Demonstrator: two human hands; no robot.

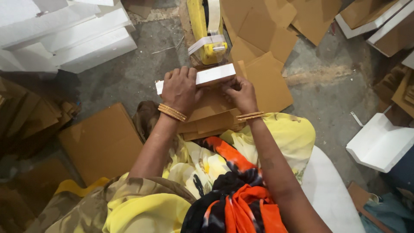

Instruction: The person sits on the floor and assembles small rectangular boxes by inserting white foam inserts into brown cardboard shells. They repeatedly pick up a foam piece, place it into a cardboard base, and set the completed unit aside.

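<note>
White foam slabs [77, 39], yellow tape dispenser [206, 32], scattered cardboard sheets [267, 26]

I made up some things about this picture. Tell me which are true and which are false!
1. Both hands are on a white block. True: left hand, right hand.
2. The tape dispenser is blue. False: it is yellow.
3. Brown cardboard sheets lie on the floor. True.
4. Only one wrist wears bangles. False: both wrists do.
</note>
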